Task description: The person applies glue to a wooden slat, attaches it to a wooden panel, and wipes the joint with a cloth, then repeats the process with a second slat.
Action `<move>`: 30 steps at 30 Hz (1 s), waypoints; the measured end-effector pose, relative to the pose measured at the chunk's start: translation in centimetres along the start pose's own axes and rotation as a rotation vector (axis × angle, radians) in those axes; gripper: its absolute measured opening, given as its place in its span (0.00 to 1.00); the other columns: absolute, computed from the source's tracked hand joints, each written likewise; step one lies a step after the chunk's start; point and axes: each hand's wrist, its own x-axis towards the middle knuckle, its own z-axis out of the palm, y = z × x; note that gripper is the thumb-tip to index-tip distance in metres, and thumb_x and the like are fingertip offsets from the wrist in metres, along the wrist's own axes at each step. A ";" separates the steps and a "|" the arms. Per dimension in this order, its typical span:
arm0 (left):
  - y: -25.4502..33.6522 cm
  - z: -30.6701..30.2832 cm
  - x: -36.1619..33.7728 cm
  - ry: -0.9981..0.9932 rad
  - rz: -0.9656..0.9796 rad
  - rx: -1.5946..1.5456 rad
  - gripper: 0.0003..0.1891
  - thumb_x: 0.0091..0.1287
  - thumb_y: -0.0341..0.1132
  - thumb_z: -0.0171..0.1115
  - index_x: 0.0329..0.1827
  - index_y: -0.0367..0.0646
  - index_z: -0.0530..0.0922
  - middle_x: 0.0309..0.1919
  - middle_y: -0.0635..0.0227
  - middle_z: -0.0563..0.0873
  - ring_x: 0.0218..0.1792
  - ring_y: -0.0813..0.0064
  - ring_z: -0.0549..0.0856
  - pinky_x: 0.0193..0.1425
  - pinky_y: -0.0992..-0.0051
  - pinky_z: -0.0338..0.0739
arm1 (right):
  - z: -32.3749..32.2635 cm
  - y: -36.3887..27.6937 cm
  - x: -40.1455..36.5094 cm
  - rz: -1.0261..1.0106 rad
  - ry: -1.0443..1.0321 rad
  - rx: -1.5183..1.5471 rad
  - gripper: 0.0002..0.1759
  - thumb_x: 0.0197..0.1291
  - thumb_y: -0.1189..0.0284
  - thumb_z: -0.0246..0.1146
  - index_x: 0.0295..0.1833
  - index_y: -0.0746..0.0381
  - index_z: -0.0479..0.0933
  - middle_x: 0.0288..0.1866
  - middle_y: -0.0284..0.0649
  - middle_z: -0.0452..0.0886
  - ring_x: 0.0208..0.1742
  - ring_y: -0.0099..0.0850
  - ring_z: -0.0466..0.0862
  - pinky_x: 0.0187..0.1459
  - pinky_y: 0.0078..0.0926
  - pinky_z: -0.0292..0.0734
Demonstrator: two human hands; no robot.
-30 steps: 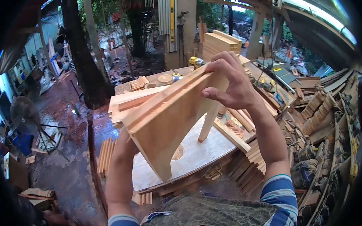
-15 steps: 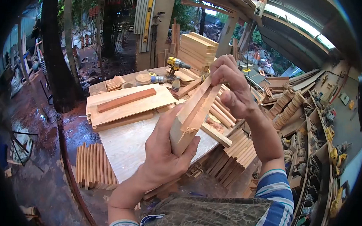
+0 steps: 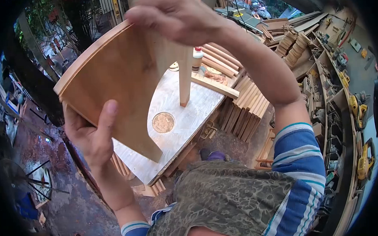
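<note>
A pale wooden panel (image 3: pixel 108 73) with a curved cut-out along its lower right side is held up in front of me, tilted, its broad face toward me. A thin edge strip (image 3: pixel 92 44) runs along its top. My left hand (image 3: pixel 91 129) grips the lower left edge, thumb lying on the face and fingers behind. Across the top right edge, my right hand (image 3: pixel 173 18) curls its fingers over the wood, slightly blurred; its thumb is hidden. A straight wooden leg (image 3: pixel 185 82) extends down on the right, over the white worktable (image 3: pixel 172 102); its upper end is hidden.
A round sawdust-coloured disc (image 3: pixel 163 122) and a glue bottle (image 3: pixel 197 59) are on the worktable. Stacked wooden strips (image 3: pixel 249 103) stand beyond its right edge. Shelves with tools run along the right, including a yellow power tool (image 3: pixel 365 159). A tree trunk (image 3: pixel 31 82) rises at left.
The panel has turned from edge-on to broad face toward me and moved up and left. My left hand has moved left with it; my right hand has shifted up and left. The view has tilted down.
</note>
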 end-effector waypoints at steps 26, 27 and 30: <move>7.6 0.3 -2.5 0.331 0.119 1.119 0.25 0.77 0.37 0.63 0.75 0.57 0.71 0.72 0.56 0.76 0.72 0.53 0.76 0.76 0.55 0.71 | 16.5 28.8 -48.9 0.939 -0.688 -0.051 0.21 0.50 0.73 0.70 0.53 0.63 0.83 0.49 0.53 0.87 0.54 0.50 0.87 0.56 0.46 0.82; 7.5 1.1 -2.4 0.301 0.110 1.219 0.27 0.76 0.42 0.65 0.77 0.61 0.70 0.74 0.54 0.73 0.74 0.50 0.73 0.78 0.53 0.69 | 16.9 29.5 -48.8 0.918 -0.713 -0.051 0.19 0.52 0.73 0.69 0.52 0.64 0.83 0.49 0.54 0.86 0.52 0.51 0.87 0.54 0.47 0.83; 8.3 1.7 -3.2 0.338 0.015 1.270 0.37 0.71 0.52 0.70 0.78 0.50 0.67 0.73 0.54 0.73 0.72 0.54 0.75 0.77 0.55 0.68 | 18.2 30.4 -48.7 0.858 -0.693 -0.113 0.16 0.55 0.74 0.66 0.50 0.66 0.82 0.47 0.55 0.85 0.49 0.51 0.88 0.50 0.48 0.84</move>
